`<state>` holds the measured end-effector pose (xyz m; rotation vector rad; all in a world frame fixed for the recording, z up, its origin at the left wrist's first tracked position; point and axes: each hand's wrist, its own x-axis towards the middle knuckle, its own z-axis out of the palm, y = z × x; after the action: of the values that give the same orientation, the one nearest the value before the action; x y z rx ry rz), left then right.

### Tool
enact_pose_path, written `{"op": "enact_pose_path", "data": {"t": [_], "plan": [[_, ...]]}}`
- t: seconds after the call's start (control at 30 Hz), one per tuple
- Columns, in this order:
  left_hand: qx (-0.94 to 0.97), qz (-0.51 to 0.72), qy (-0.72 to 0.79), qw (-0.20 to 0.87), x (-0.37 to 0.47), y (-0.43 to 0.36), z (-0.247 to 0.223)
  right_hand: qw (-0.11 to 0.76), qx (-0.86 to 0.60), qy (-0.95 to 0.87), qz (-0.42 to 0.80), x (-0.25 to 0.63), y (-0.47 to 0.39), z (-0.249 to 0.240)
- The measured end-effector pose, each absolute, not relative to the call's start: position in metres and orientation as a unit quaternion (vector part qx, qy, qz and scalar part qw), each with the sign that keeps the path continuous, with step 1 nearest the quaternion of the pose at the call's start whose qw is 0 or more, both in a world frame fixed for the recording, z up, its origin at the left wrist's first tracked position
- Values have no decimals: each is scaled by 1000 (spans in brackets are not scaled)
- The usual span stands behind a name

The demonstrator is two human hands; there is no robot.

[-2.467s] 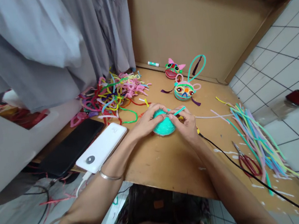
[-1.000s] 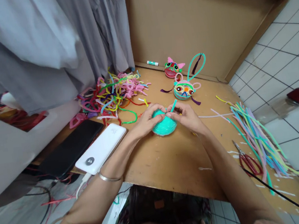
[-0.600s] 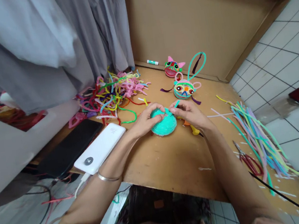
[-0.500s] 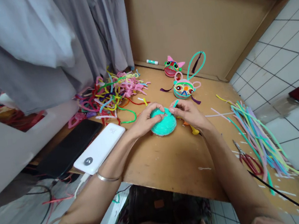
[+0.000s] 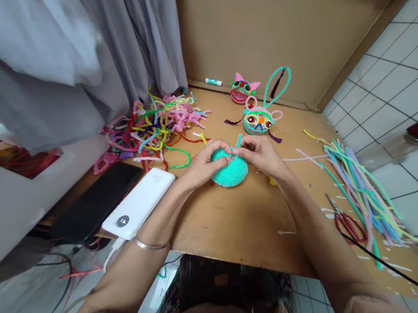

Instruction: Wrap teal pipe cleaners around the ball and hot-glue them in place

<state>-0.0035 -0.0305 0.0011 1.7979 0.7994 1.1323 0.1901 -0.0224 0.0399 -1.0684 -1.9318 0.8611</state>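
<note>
A rounded teal piece (image 5: 230,173), its surface coiled from what looks like pipe cleaner, is held just above the table. My left hand (image 5: 210,162) grips it from the left, thumb and fingers pressed near its top. My right hand (image 5: 257,151) pinches a short teal pipe cleaner end (image 5: 239,140) at the upper right edge of the piece. The fingertips of both hands nearly meet there. Under my right hand, small orange and yellow bits (image 5: 272,181) partly show. Behind stand two decorated animal heads, one teal (image 5: 256,121) with a looped handle, one red (image 5: 240,93).
A tangled heap of pipe cleaners (image 5: 162,121) lies at the back left. A white power bank (image 5: 140,202) and black phone (image 5: 95,202) lie left. Red-handled scissors (image 5: 349,225) and a bundle of straight pipe cleaners (image 5: 363,192) are right. A glue stick (image 5: 213,82) lies at the back.
The teal end in my right hand now points more upright. My right hand has moved slightly left, closer to my left fingertips. The view has shifted a little.
</note>
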Motion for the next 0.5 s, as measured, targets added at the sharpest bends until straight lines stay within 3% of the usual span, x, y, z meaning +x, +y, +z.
{"op": "enact_pose_path", "data": {"t": [0.5], "plan": [[708,475,333,402,-6,-28,0,386,-438,-730,357,191,-23,38]]}}
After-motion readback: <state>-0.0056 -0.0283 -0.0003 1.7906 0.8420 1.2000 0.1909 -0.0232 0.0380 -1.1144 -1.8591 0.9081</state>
